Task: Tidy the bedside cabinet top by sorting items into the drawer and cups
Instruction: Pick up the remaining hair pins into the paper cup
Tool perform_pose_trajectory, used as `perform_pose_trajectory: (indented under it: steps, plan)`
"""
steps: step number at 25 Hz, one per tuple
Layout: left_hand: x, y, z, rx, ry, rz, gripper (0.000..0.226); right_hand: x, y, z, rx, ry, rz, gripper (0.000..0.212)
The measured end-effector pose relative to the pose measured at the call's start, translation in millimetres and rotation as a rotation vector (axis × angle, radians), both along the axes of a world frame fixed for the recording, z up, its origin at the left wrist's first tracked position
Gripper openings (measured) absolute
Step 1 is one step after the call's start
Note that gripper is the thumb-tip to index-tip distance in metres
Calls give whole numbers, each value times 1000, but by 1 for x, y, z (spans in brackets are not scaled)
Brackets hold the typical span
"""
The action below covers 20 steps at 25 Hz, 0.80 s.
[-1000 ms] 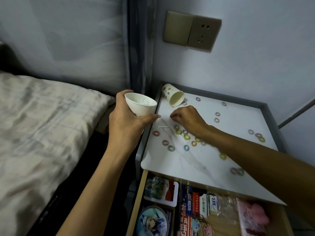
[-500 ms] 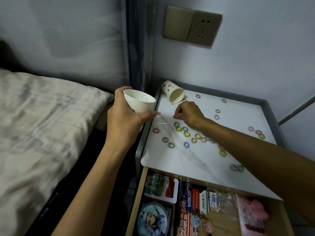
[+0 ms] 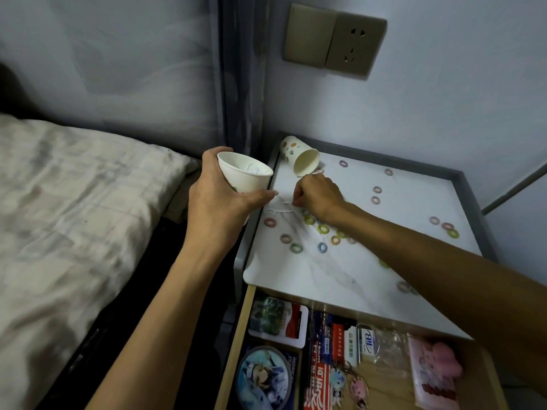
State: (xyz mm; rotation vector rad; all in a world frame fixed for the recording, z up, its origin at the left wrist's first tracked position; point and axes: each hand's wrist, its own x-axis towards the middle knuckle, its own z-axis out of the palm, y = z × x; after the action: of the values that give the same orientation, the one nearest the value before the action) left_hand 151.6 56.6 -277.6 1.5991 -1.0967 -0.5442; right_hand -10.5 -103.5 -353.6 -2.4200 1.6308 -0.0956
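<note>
My left hand (image 3: 219, 208) grips a white paper cup (image 3: 244, 177) just off the left edge of the white cabinet top (image 3: 325, 279); thin white pieces lie inside the cup. My right hand (image 3: 318, 195) rests on the top beside that cup, its curled fingers pinching a thin white pick (image 3: 286, 201). Another white pick (image 3: 278, 213) lies just in front of it. A dotted paper cup (image 3: 300, 156) lies on its side at the back left corner. Several small coloured rings (image 3: 322, 229) are scattered over the top, some hidden under my right forearm.
Below the top, the wooden drawer (image 3: 233, 350) stands pulled out, holding cards, packets, keychains and a pink soft item (image 3: 444, 362). A raised grey rim (image 3: 470, 202) borders the top at the back and right. A bed (image 3: 74, 217) lies at the left; a wall socket (image 3: 355, 44) is above.
My right hand has moved from the rings toward the back and then left, up to the white pick beside the held cup. My left hand has kept hold of the cup.
</note>
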Motion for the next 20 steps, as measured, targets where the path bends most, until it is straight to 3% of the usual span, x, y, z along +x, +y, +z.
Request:
perform_pose_trajectory:
  steps: [5, 8, 17, 20]
  plan:
    - [1, 0, 0, -2, 6, 0, 76, -1, 5, 5, 94, -174, 249, 6]
    - [2, -1, -1, -1, 6, -3, 75, 7, 12, 1, 46, -145, 339, 16]
    - [-2, -1, 1, 3, 2, -18, 77, 9, 18, 6, -58, -14, 374, 16]
    - [-3, 0, 0, 5, 6, -16, 77, -2, 13, 17, -54, -147, 180, 8]
